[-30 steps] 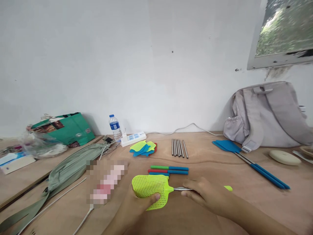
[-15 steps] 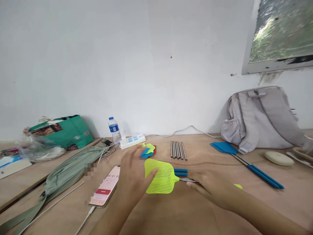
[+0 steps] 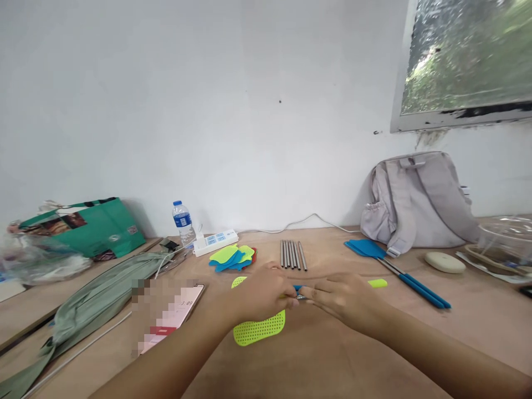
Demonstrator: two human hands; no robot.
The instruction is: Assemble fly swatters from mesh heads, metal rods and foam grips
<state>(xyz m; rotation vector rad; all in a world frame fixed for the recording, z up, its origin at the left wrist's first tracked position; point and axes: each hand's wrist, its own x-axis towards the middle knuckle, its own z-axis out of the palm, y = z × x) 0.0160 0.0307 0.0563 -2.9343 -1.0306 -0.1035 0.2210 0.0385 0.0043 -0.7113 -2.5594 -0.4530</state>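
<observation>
My left hand (image 3: pixel 268 293) is closed around the neck of a yellow-green fly swatter (image 3: pixel 260 330), whose perforated head shows behind and below the fingers. Touching fingertip to fingertip with it, my right hand (image 3: pixel 344 299) grips the swatter's thin metal rod (image 3: pixel 301 297). A bit of blue tube (image 3: pixel 297 288) shows behind the fingers, mostly hidden. Beyond my right hand a yellow-green grip end (image 3: pixel 377 283) is visible; whether it belongs to the held swatter I cannot tell. Several metal tubes (image 3: pixel 293 255) lie side by side behind the hands. Loose swatter heads (image 3: pixel 230 258) are piled to their left.
Two blue fly swatters (image 3: pixel 419 288) lie at right, before a grey backpack (image 3: pixel 415 199) and a pale oval case (image 3: pixel 444 262). A power strip (image 3: pixel 216 241) and a water bottle (image 3: pixel 183 223) stand by the wall. Left are a phone (image 3: pixel 183 310), a green strap bag (image 3: pixel 103 288) and a cable.
My left hand has moved right, from above the swatter head onto its neck, and closed there. The head is now partly covered. My right hand still holds the rod; the view has shifted slightly right.
</observation>
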